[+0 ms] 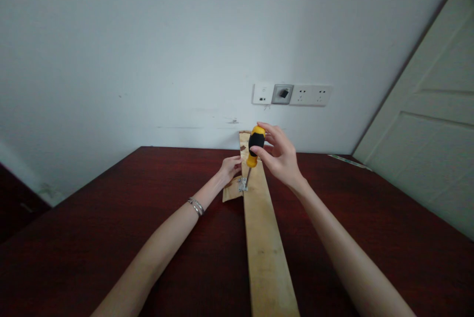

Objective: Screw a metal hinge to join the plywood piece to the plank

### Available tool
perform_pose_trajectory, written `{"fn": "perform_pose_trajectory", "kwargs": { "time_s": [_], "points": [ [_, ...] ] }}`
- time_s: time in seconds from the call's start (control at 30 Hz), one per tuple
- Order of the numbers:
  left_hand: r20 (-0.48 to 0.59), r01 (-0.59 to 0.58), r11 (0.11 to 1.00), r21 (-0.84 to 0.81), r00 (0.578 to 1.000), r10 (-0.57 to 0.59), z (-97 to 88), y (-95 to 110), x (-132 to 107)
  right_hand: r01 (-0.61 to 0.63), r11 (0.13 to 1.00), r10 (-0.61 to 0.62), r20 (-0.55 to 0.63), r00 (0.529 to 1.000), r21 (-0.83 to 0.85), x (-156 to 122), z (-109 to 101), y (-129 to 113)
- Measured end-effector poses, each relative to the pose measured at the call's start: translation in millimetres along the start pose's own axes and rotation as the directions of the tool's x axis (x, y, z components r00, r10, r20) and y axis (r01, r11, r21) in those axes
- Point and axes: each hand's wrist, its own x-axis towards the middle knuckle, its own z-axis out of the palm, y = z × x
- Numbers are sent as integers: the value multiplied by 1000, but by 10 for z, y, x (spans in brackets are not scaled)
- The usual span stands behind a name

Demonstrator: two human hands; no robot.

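My right hand point(278, 155) grips a yellow-and-black screwdriver point(256, 141) by its handle, thumb on one side and fingers on the other. The shaft slants down, its tip at a small metal hinge point(243, 184). That hinge bridges a long pale wooden board point(263, 238) and a short wooden piece point(232, 190) on its left. Beside the board's left edge, my left hand point(231, 166) touches the wood near the short piece. Its fingertips are partly hidden, so a firm hold cannot be made out. Any screw under the tip is too small to see.
The board lies lengthwise on a dark red wooden table point(177, 169), its far end close to a white wall point(148, 50). Wall sockets point(310, 95) sit above the table's back edge. A pale panelled door point(437, 129) stands at the right.
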Motion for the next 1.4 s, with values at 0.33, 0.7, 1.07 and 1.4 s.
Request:
{"fn": "perform_pose_trajectory", "kwargs": {
  "time_s": [0.33,0.7,1.07,1.4],
  "points": [
    [-7,9,1000,-8,1000,-9,3,16,-23,-16,1000,16,2,1000,-12,-15,6,30],
    [10,3,1000,-6,1000,-3,-29,-24,29,0,1000,1,22,1000,-31,-15,8,18],
    [8,23,1000,-1,1000,-23,-36,-39,54,-18,999,19,25,999,-29,-14,5,-5],
    [8,2,1000,21,1000,-2,-119,-125,93,-15,993,37,177,983,-121,72,-146,-211]
  ]
}}
